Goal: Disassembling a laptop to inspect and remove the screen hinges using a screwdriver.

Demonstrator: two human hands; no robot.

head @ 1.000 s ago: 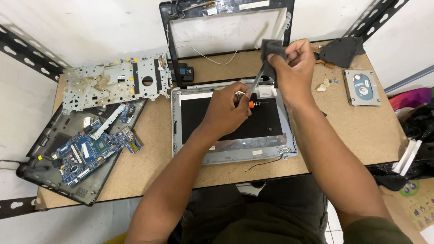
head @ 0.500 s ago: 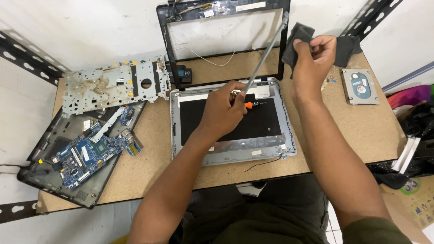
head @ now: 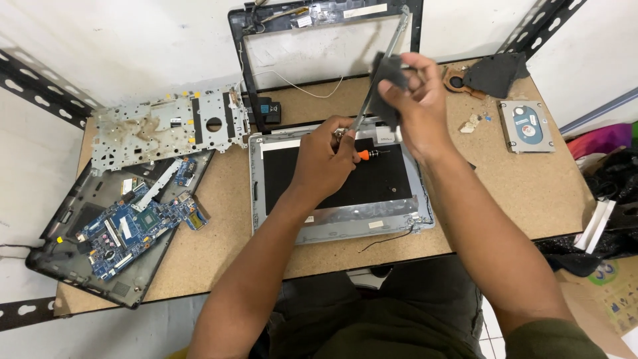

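You are looking down on a workbench (head: 505,199) with a bare chipboard top, light brown and speckled, its front edge running close to your lap. Behind it stands a plain white wall (head: 119,40), evenly lit, with soft shadows only. Black perforated metal struts (head: 40,70) cross that wall at a slant on your left, and a matching pair (head: 545,23) slants at the upper right (they look like shelving braces). A further slotted strut (head: 26,311) shows low on the left, below the bench top. Down at the right, past the bench edge, a strip of pale tiled floor (head: 488,319) shows beside a cardboard box (head: 608,292).
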